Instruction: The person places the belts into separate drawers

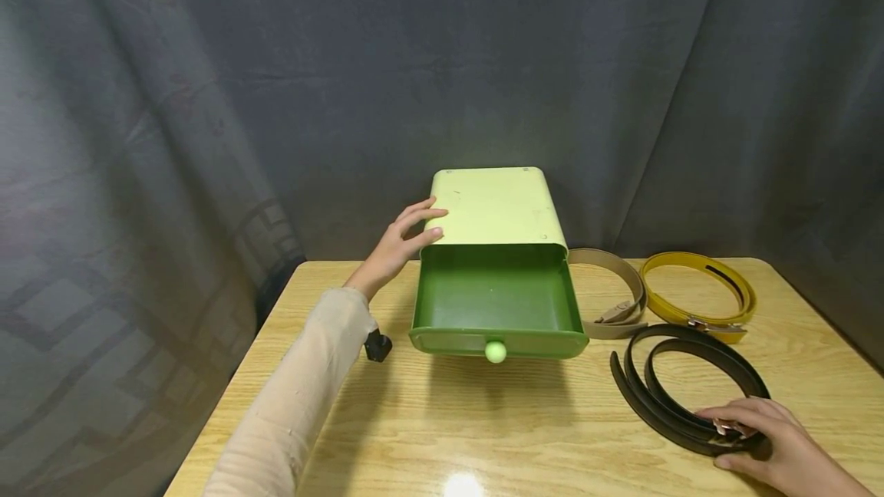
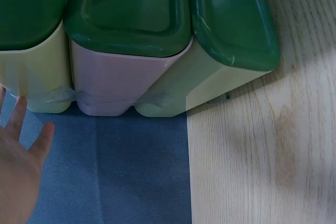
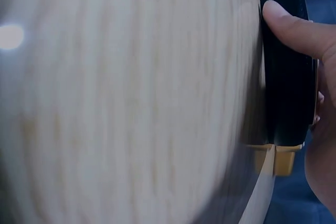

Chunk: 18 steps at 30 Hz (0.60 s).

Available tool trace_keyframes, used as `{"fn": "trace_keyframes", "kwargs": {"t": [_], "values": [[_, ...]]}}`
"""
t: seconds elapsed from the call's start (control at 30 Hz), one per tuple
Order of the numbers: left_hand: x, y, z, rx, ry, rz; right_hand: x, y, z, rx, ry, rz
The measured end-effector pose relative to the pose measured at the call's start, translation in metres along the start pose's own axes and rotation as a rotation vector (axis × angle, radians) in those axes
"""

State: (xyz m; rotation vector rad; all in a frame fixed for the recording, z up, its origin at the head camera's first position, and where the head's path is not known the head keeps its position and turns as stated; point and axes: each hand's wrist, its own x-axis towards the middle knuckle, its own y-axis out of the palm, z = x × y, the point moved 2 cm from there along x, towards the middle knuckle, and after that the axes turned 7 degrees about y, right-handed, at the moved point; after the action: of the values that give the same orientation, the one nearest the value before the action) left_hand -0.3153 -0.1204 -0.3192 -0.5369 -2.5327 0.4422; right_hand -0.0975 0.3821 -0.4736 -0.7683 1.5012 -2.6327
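Observation:
My left hand, fingers spread and fairly straight, rests on the left side of a pale green drawer unit. Its dark green drawer is pulled out toward me and holds nothing; a round light green knob sits on its front. Seen from the left wrist, the unit's pale yellow side meets my fingertips. At the lower right, my right hand grips a coiled black belt at its buckle. In the right wrist view the thumb presses on the black strap.
A beige belt and a mustard-yellow belt lie coiled right of the drawer unit. A small black object shows at my left wrist. Pink and pale green drawer units adjoin the yellow one. A grey curtain hangs behind the wooden table.

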Motion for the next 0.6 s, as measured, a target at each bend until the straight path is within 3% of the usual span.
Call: {"fn": "trace_keyframes", "kwargs": {"t": [0.6], "values": [[-0.0004,0.0012,-0.0008,0.008,0.001,0.005,0.0036,-0.0024,0.0004,0.078,-0.033,0.023]]}}
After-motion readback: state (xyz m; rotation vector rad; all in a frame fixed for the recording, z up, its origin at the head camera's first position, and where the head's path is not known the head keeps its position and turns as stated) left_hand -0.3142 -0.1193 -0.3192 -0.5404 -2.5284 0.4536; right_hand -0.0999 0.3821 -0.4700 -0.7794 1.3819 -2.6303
